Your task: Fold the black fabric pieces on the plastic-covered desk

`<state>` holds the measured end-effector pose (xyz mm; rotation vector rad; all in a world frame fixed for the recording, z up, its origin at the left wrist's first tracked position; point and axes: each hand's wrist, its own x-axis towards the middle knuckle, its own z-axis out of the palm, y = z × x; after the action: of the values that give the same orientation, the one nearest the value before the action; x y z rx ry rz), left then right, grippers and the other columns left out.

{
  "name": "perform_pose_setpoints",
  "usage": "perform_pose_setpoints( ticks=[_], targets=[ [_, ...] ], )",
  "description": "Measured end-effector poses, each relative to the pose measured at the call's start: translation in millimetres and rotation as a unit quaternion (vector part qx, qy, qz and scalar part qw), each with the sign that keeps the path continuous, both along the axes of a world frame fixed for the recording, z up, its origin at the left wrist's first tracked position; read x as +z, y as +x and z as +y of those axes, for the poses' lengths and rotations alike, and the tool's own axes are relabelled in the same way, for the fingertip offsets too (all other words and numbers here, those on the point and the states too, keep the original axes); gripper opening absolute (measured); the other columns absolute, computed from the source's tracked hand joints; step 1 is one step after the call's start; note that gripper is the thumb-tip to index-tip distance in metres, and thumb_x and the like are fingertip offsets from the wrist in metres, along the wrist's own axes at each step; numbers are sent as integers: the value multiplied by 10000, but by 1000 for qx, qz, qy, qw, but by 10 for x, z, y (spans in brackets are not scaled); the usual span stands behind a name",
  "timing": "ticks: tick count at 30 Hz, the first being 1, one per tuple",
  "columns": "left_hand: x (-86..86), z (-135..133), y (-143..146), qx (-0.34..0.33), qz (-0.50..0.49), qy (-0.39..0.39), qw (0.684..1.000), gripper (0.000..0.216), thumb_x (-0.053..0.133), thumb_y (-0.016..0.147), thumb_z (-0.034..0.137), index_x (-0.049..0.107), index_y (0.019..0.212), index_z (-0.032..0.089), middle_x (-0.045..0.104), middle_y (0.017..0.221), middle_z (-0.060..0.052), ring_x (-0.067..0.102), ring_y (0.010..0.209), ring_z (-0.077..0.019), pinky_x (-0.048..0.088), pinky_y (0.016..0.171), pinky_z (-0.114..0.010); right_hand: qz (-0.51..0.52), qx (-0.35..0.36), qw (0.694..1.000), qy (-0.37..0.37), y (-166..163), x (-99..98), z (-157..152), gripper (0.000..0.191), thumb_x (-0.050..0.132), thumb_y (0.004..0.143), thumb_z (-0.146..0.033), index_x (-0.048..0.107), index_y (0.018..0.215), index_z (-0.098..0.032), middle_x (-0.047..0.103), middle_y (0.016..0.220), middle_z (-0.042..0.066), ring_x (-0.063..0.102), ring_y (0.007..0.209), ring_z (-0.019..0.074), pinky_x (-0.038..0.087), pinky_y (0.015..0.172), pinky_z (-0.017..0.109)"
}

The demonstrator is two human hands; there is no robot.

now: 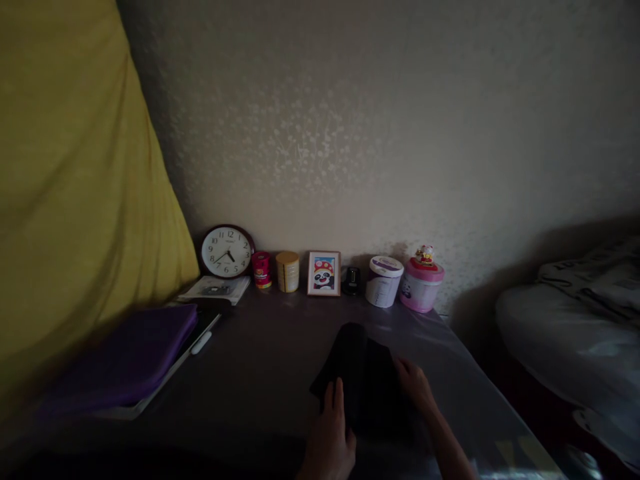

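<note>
A black cloth item (pixel 357 373), partly folded over itself, lies on the dark table (pixel 270 373); in the dim light I cannot make out its exact kind. My left hand (pixel 331 430) rests on its near left part, fingers stretched out and thumb apart. At the right edge of the cloth, my right hand (pixel 414 383) has its fingers closed on the fabric. Part of the cloth's near side fades into shadow.
Along the wall stand a clock (pixel 227 251), a red can (pixel 261 270), a yellow can (pixel 288 272), a panda picture frame (pixel 324 274), a white tub (pixel 384 283) and a pink tub (pixel 421 287). A purple folder (pixel 135 353) lies left, beside a yellow curtain (pixel 75 167).
</note>
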<state>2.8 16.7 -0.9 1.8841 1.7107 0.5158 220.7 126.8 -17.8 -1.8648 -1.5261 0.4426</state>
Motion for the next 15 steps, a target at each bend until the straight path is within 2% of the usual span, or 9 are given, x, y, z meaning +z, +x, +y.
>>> perform_pose_setpoints(
  ticks=[7, 15],
  targets=[
    [14, -3, -4, 8, -1, -11, 1000, 810, 433, 700, 55, 65, 1412, 168, 158, 1485, -88, 448, 1196, -159, 348, 962, -209, 7, -3, 1000, -8, -74, 64, -13, 374, 387, 801, -389, 696, 829, -180, 720, 869, 82, 655, 859, 238, 446, 663, 261],
    [59, -20, 0, 0, 6, -11, 1000, 769, 415, 724, 61, 65, 1407, 112, 140, 1483, -124, 421, 1223, -165, 341, 977, -214, -44, -19, 999, -5, -183, 74, 87, 397, 355, 829, -399, 675, 856, -165, 706, 894, 121, 647, 887, 251, 438, 679, 273]
  ],
)
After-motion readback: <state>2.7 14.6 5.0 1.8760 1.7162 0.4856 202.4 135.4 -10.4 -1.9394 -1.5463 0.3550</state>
